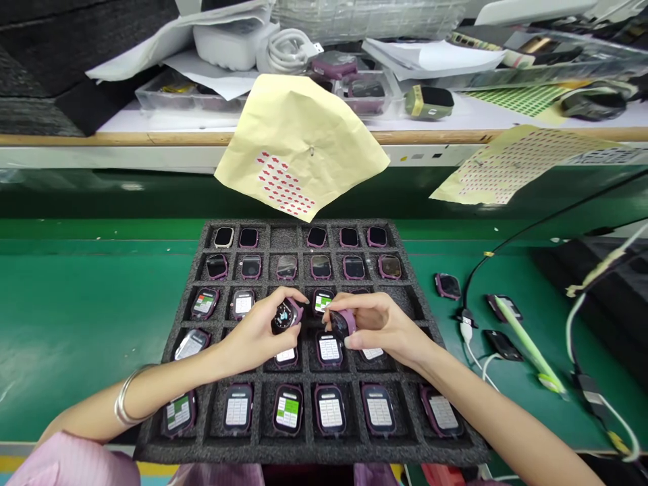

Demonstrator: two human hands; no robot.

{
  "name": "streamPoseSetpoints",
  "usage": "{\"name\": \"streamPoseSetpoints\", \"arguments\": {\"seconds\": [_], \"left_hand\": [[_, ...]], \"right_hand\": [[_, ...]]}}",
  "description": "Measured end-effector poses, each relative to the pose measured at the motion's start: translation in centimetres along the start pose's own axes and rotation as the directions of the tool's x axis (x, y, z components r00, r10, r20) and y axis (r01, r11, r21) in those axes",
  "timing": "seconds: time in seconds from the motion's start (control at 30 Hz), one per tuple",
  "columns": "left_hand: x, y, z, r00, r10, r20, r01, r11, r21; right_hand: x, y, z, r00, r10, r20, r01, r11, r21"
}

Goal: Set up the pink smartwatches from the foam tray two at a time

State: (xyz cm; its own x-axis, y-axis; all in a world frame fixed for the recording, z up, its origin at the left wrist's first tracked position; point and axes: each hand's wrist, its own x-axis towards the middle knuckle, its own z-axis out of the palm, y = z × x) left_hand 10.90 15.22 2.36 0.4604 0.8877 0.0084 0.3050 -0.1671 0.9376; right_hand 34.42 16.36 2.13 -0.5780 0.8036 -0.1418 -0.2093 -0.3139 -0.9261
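Note:
A black foam tray [202, 451] with square compartments holds several purple-framed smartwatches, many with lit white or green-and-white screens. Over its middle, my left hand [263, 331] pinches a watch [283, 316] whose round dial face is lit. Just to the right, my right hand [377, 325] grips another purple watch [340, 324], tilted, its screen dark. The two held watches are apart. Watches in the two back rows have dark screens, and one back-row compartment [283, 236] has no watch in it.
A shelf edge [167, 138] crosses behind the tray, with a yellow sticker sheet [308, 135] hanging from it. On the right lie a loose watch [447, 285], a green pen [526, 341], a black device [502, 344] and cables [466, 331].

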Motion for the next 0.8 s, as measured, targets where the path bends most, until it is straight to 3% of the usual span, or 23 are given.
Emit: {"name": "streamPoseSetpoints", "arguments": {"seconds": [0.43, 0.8], "left_hand": [[-0.17, 0.07, -0.04, 1.000, -0.010, 0.003, 0.010, 1.000, -0.007], [-0.04, -0.24, -0.01, 1.000, -0.017, -0.006, 0.017, 1.000, -0.002]], "right_hand": [[-0.11, -0.15, 0.11, 1.000, -0.011, 0.004, 0.011, 1.000, 0.006], [-0.02, -0.33, 0.14, 0.999, -0.044, 0.007, 0.044, 0.995, -0.087]]}}
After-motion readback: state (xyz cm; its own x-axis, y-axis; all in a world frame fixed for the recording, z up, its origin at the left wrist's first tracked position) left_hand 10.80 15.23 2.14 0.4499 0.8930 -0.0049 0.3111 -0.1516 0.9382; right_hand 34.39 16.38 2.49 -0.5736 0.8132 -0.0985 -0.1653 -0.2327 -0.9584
